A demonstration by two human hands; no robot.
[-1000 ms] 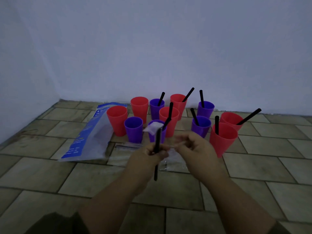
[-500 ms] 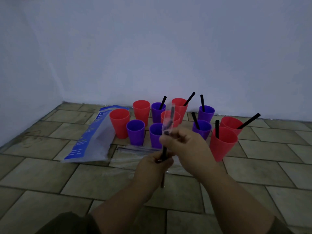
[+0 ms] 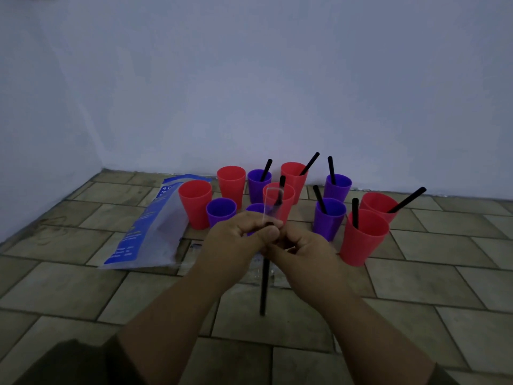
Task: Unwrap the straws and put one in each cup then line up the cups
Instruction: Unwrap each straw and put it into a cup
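Two hands meet at the middle of the view, above a tiled floor [image 3: 416, 284] of rectangular stone-coloured tiles. The left hand [image 3: 236, 240] is closed around a thin black plastic straw [image 3: 264, 284], which hangs nearly upright below the fist with its lower end free over the tiles. The right hand [image 3: 302, 251] pinches at the same spot, fingers curled against the left thumb, where a clear plastic wrapper sleeve [image 3: 273, 202] stands up above the knuckles, glossy and see-through; whether the right hand grips the sleeve or the straw cannot be told.

Just beyond the hands stands a loose cluster of smooth tapered plastic cups: the red cups [image 3: 363, 237] and the purple cups [image 3: 329, 218] are mixed together and not in a row. Seven hold black straws leaning on their rims; the two red ones at the left and the purple ones beside them show none. A flat blue-and-clear plastic bag [image 3: 144, 234] lies to the left, touching the leftmost red cup. Bare tiles lie open in front and to the right; a plain pale wall [image 3: 249, 93] closes the back and left.
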